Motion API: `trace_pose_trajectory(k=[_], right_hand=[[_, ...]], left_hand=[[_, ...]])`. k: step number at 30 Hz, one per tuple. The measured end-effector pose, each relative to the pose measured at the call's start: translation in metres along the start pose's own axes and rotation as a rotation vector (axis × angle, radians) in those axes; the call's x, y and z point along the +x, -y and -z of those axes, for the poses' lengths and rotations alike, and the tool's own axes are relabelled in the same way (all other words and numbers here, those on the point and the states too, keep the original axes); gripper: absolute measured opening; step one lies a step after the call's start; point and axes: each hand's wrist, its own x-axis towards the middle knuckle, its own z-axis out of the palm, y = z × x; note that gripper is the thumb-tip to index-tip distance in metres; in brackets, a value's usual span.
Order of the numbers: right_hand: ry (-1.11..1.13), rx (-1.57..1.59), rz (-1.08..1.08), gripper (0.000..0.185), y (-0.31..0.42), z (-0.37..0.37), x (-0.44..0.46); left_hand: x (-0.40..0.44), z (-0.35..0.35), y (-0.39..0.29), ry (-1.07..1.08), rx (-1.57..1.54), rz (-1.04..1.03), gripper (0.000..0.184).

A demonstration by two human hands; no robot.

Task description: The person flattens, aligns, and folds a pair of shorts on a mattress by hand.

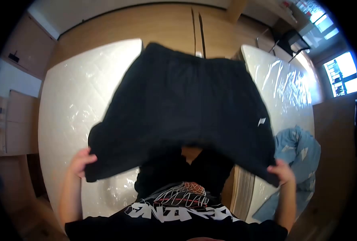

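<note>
A pair of black shorts (186, 96) is spread out in the air in front of me, its waistband at the far end and a small white logo on the right leg. My left hand (83, 161) grips the hem of the left leg. The outer hem of the right leg is pinched in my right hand (282, 172). Both hands have their fingers closed on the cloth, which spans the gap between two plastic-covered mattresses.
Left of me lies one mattress (74, 96), and on the right another mattress (282, 88) holds a crumpled blue patterned cloth (299, 150). A black chair (293, 41) stands at the far right, near a window (343, 74). Wooden floor (162, 24) shows beyond.
</note>
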Motion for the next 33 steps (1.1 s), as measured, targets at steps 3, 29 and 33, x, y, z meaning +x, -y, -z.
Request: trace_pose_trajectory(k=[3,29,33], right_hand=[[0.149,0.054,-0.318,0.025,-0.093,-0.044,-0.006],[0.139,-0.308,0.472,0.028,0.078,-0.111,0.271],[0.043,-0.271,0.941,0.009,0.098,-0.125,0.191]], left_hand=[[-0.001,0.048,0.118,0.017,0.009,0.369,0.040],[0.218,-0.085,-0.076,-0.138,1.162,-0.449,0.038],[0.131,-0.071,-0.088,-0.041,1.250,-0.958,0.044]])
